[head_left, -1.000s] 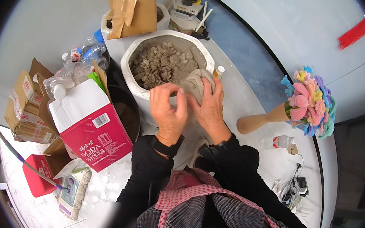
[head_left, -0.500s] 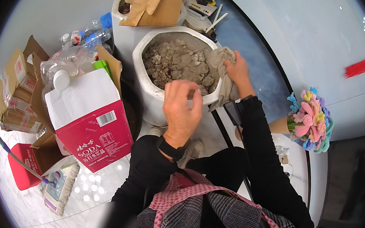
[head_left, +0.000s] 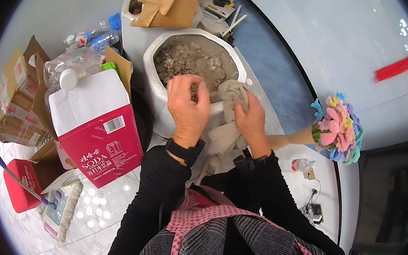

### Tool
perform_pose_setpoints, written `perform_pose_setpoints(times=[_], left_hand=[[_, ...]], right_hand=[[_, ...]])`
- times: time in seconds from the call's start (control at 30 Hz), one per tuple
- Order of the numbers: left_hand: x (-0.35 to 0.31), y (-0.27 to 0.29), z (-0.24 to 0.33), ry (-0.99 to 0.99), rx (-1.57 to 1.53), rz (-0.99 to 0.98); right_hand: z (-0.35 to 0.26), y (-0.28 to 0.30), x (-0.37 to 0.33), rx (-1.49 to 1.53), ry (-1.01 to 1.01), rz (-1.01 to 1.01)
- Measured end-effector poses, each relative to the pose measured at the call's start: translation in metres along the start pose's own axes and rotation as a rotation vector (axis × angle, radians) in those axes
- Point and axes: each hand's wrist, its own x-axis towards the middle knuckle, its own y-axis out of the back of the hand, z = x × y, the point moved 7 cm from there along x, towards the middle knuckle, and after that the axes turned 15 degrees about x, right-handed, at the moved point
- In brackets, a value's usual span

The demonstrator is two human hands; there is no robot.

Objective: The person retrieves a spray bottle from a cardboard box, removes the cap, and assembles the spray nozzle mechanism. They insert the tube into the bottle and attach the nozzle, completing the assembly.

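Right of centre, the right hand (head_left: 253,123) clasps a grey rag (head_left: 231,93) over the octagonal planter's (head_left: 149,66) lower-right rim. The left hand (head_left: 188,107) curls at the rim, hold unclear, a gap separating it from the crimson carton (head_left: 95,156) at left.

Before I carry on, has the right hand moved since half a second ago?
Yes: judged against the pot, the right hand has come back toward the person, from beside the right rim to the near right side.
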Motion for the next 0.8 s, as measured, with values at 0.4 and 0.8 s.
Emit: perform_pose_setpoints(times=[0.4,0.8], left_hand=[[-0.024,0.069,0.025,-0.191,-0.098,0.156],[-0.029,0.094,0.027,-0.205,-0.164,0.205]], right_hand=[[-0.114,-0.045,-0.032,-0.122,0.258,-0.295],[-0.186,-0.147,0.054,-0.153,0.481,-0.481]])
